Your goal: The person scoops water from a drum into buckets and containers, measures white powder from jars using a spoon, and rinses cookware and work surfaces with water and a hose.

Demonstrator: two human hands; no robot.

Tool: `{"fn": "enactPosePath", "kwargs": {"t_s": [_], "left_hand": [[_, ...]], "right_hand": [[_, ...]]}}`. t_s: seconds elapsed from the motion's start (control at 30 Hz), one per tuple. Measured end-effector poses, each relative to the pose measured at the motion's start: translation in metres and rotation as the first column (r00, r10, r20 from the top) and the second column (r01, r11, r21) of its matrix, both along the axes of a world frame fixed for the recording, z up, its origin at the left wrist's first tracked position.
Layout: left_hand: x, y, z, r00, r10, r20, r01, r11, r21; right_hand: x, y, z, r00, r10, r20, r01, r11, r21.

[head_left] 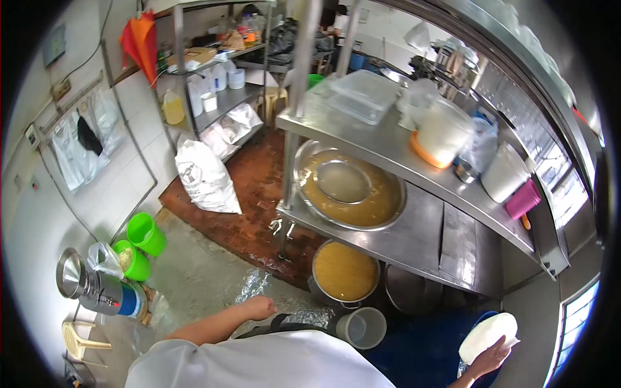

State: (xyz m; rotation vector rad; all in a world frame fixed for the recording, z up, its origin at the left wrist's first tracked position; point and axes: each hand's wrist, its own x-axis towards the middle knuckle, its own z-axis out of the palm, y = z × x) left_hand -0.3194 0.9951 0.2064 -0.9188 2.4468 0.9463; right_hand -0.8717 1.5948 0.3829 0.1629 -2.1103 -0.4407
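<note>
At the lower right, my right hand (493, 357) holds a white, rounded, flat object (490, 333) above a blue barrel (486, 317). Closed and away from any object, my left hand (260, 308) hangs over the wet floor at the lower middle. Whether it has something small inside cannot be seen. Between the two hands an empty white bucket (362, 328) stands on the floor. Behind it is a metal pot (346, 271) full of yellowish contents. A wide metal basin (349, 187) with brownish liquid and a round metal bowl (343, 182) sits on the lower steel shelf.
The steel shelving (369, 129) bears plastic tubs and white buckets. Green buckets (147, 234) and a metal grinding machine (103, 291) stand at the left, near a yellow stool (81, 339). A white sack (204, 178) rests by the back rack. Another person (341, 19) is partly visible far behind.
</note>
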Motion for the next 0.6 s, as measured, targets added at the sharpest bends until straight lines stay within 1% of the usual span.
{"fn": "enactPosePath", "kwargs": {"t_s": [0.03,0.07,0.1,0.13,0.17,0.2,0.23,0.27,0.33,0.4,0.47,0.53,0.57,0.6], "left_hand": [[0.022,-0.006,-0.003,0.999,0.029,-0.045,-0.028,1.000,0.007],[0.042,-0.014,-0.009,0.997,0.056,-0.049,-0.056,0.998,0.013],[0.062,-0.023,-0.018,0.997,0.057,-0.060,-0.057,0.998,0.004],[0.083,-0.032,-0.030,0.996,0.062,-0.067,-0.062,0.998,-0.005],[0.103,-0.042,-0.043,0.993,0.096,-0.063,-0.096,0.995,0.003],[0.120,-0.053,-0.053,0.989,0.101,-0.105,-0.104,0.994,-0.026],[0.138,-0.060,-0.063,0.984,0.102,-0.146,-0.111,0.992,-0.055],[0.154,-0.065,-0.054,0.982,0.126,-0.139,-0.134,0.990,-0.046],[0.175,-0.081,-0.014,0.943,0.216,-0.253,-0.238,0.969,-0.061],[0.189,-0.100,-0.004,0.887,0.326,-0.327,-0.360,0.931,-0.050],[0.204,-0.123,-0.007,0.830,0.417,-0.369,-0.456,0.889,-0.021],[0.226,-0.148,-0.018,0.815,0.427,-0.391,-0.480,0.876,-0.043],[0.239,-0.158,-0.015,0.797,0.473,-0.376,-0.519,0.854,-0.028],[0.251,-0.169,-0.009,0.778,0.565,-0.273,-0.595,0.803,-0.031]], "right_hand": [[0.016,-0.020,0.001,0.994,0.099,0.038,-0.097,0.994,-0.048],[0.055,-0.067,0.025,0.960,0.254,-0.118,-0.243,0.965,0.100],[0.095,-0.128,0.043,0.924,0.384,-0.001,-0.337,0.810,-0.480],[0.129,-0.178,0.054,0.836,0.548,0.041,-0.212,0.390,-0.896],[0.142,-0.213,0.038,0.737,0.663,-0.131,-0.386,0.253,-0.887],[0.153,-0.239,0.026,0.658,0.749,-0.081,-0.315,0.176,-0.932],[0.167,-0.265,0.013,0.571,0.821,-0.022,-0.217,0.125,-0.968],[0.203,-0.308,0.015,0.473,0.881,0.027,-0.109,0.090,-0.990],[0.266,-0.399,0.010,0.325,0.944,-0.054,-0.043,-0.042,-0.998],[0.297,-0.464,-0.018,0.116,0.991,0.067,0.053,0.061,-0.997],[0.332,-0.528,-0.041,-0.101,0.988,0.119,0.059,0.125,-0.990],[0.358,-0.585,-0.059,-0.286,0.909,0.304,-0.189,0.257,-0.948],[0.379,-0.614,-0.057,-0.280,0.853,0.440,-0.351,0.335,-0.874],[0.380,-0.642,-0.083,-0.326,0.801,0.503,-0.429,0.349,-0.833]]}}
